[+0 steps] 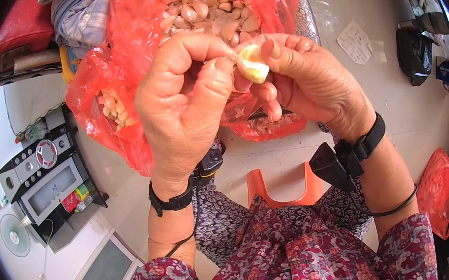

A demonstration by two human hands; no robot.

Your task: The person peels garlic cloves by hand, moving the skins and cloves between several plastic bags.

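Note:
A partly peeled garlic clove (257,66) is held between the thumb and fingers of my right hand (303,70). Its pale flesh shows where the skin is off. My left hand (187,98) pinches thumb and forefinger together at the clove's left edge, on what looks like a bit of its skin. Behind both hands, unpeeled garlic cloves (198,5) fill a large red plastic bag (134,22). Peeled cloves (113,108) lie in a smaller red bag (90,78) at the left. Below the hands, garlic skins (272,123) lie in another red bag (265,136), partly hidden by my right hand.
An orange plastic stool (256,186) stands between my legs. Folded plaid cloth (80,15) lies at the upper left. A black cabinet with a stereo-like front (42,167) and a fan (15,239) are at the left. Paper (354,42) and a red bag (437,191) lie at the right.

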